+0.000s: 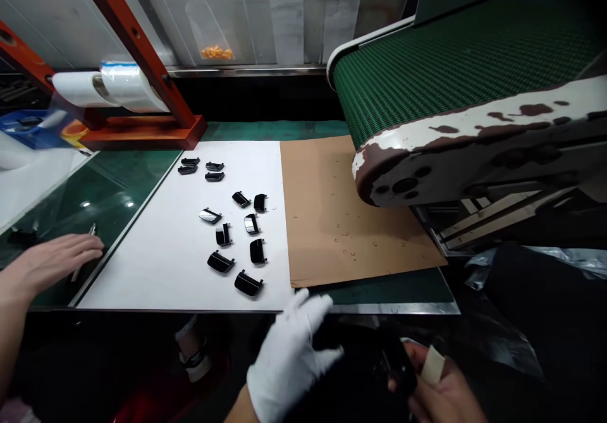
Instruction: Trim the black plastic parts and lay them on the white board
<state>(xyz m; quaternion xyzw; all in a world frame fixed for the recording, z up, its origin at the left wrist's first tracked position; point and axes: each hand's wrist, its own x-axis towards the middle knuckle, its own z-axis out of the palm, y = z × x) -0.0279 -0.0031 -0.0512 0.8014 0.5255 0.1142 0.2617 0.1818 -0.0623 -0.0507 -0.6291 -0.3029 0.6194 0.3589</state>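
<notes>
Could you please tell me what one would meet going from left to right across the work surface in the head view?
Glossy green panel → white sheet bearing glossy black parts → brown cardboard sheet → green conveyor belt

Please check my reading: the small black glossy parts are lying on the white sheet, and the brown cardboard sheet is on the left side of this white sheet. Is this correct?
Not quite. The brown cardboard sheet is on the right side of the white sheet, not the left, as the head view shows. The small black glossy parts are lying on the white sheet.
</notes>
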